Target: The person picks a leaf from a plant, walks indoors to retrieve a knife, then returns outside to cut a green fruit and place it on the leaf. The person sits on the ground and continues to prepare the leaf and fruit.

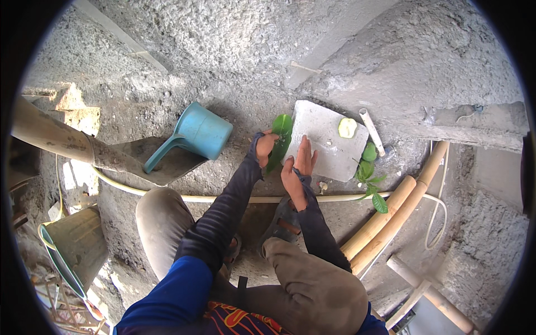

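L hand grips green leaf at left edge of flat grey stone slab. R hand open, flat on slab's near-left. Blue scoop further left.

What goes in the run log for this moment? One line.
left hand: holds green leaf | right hand: flat on grey slab | blue jug lies left

There is no package, no label, no sign and no screen to see in this view.
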A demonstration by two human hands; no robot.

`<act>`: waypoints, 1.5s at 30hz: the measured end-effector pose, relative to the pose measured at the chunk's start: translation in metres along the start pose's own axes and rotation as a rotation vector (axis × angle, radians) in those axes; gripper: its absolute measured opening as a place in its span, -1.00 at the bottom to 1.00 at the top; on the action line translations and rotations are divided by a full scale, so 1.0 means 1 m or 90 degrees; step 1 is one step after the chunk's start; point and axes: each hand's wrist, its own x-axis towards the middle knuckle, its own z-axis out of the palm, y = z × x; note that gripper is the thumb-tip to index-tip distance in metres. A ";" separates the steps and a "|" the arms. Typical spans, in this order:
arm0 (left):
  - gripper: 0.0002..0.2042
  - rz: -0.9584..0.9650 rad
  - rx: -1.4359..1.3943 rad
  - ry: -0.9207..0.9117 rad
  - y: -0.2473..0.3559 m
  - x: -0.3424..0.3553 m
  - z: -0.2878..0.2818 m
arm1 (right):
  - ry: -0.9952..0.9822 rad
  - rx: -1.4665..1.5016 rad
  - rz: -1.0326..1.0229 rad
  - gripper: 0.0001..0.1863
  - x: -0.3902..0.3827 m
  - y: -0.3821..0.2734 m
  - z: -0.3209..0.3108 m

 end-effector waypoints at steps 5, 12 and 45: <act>-0.79 0.010 -0.018 -0.018 -0.002 0.002 -0.004 | -0.006 -0.078 0.011 -0.28 0.006 0.002 0.002; -0.82 0.019 0.006 0.015 -0.003 0.002 -0.002 | -0.041 0.055 -0.081 -0.29 -0.010 -0.007 -0.002; -0.83 0.071 0.203 0.034 -0.005 0.010 -0.011 | -0.064 0.034 -0.075 -0.15 -0.018 -0.008 0.020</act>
